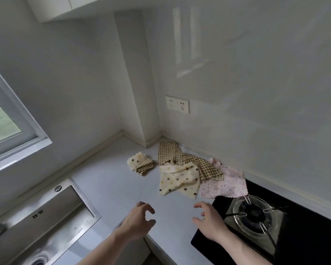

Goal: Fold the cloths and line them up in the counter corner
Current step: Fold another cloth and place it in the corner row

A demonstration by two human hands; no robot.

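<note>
Several cloths lie loose on the white counter [111, 180] near the wall corner. A small cream dotted cloth [137, 159] with a checked piece [145, 166] folded against it sits to the left. A brown checked cloth [169, 153] drapes over a larger cream polka-dot cloth [180, 181]. A pink speckled cloth [225, 183] lies at the right, its edge over the stove. My left hand [139, 220] and my right hand [209, 220] hover above the counter in front of the pile, fingers loosely curled, holding nothing.
A black glass gas stove [304, 236] with a burner [253, 215] fills the right. A steel sink [44, 222] is set into the counter at the left. A double wall socket [177, 104] sits above the corner. A window [6, 119] is on the left wall.
</note>
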